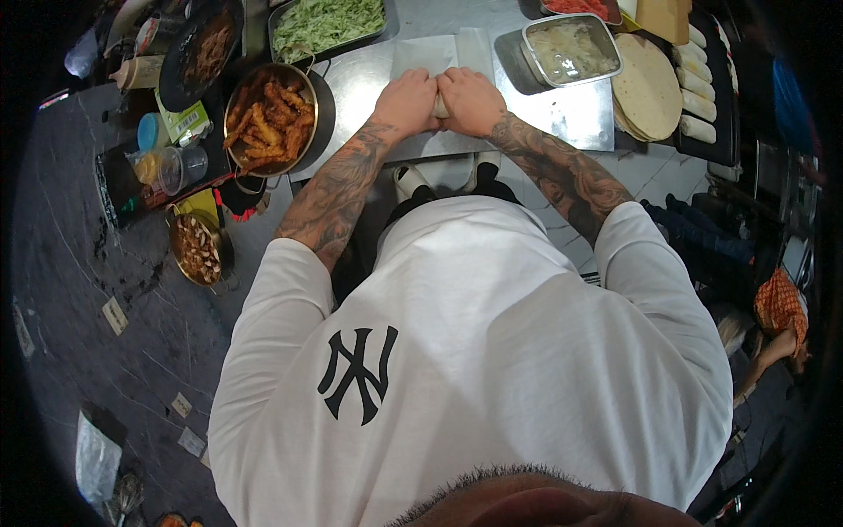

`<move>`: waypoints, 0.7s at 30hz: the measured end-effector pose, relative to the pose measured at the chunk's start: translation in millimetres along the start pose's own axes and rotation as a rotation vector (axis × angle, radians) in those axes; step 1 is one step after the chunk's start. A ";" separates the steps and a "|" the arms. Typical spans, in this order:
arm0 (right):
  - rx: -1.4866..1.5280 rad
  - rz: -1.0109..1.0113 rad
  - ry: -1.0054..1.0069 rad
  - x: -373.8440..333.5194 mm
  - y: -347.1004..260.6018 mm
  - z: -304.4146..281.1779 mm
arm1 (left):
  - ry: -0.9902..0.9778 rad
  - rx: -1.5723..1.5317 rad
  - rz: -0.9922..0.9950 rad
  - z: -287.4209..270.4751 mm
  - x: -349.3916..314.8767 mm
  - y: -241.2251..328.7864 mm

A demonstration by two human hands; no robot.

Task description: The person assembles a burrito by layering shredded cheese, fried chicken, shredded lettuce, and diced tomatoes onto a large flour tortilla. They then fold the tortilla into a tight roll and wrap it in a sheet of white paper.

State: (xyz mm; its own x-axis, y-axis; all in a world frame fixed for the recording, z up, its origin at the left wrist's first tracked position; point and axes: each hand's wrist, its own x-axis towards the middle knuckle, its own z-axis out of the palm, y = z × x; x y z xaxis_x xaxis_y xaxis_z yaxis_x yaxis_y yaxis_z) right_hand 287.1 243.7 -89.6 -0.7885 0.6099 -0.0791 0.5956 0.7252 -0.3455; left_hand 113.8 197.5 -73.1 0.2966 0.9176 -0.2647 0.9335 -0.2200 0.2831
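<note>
My left hand (407, 104) and my right hand (471, 102) meet at the near edge of a metal work surface (356, 83). Their fingers curl down around a pale rolled wrap (440, 109), of which only a small part shows between them. Beyond my knuckles lies a sheet of whitish paper (423, 54). To the right, a stack of flat tortillas (648, 86) sits beside a dark tray (709, 151) holding several finished rolled wraps (697, 104).
At left stand a pan of fried strips (270, 123), a dark pan of shredded meat (211, 54) and a pot of browned pieces (195, 249). Shredded lettuce (327, 26) fills a tray at the back. A container of pale slices (572, 51) is right of my hands.
</note>
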 end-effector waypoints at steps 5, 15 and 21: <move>0.011 -0.006 -0.056 1.0 -1.2 -6.3 | 0.089 -0.054 0.020 4.1 -4.4 -5.4; -0.023 -0.066 -0.078 -1.1 -0.9 -6.7 | 0.010 -0.143 -0.016 2.8 3.3 -4.1; -0.030 -0.035 -0.230 7.9 -4.4 -10.7 | -0.003 -0.263 0.046 -1.3 4.7 -9.5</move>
State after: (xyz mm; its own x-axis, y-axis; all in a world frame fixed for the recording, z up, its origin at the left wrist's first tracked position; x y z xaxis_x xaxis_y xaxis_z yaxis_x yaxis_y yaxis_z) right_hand 279.9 248.7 -78.7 -0.8210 0.4976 -0.2800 0.5687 0.7561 -0.3238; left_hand 106.1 204.3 -75.7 0.3385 0.9076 -0.2483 0.8347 -0.1679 0.5244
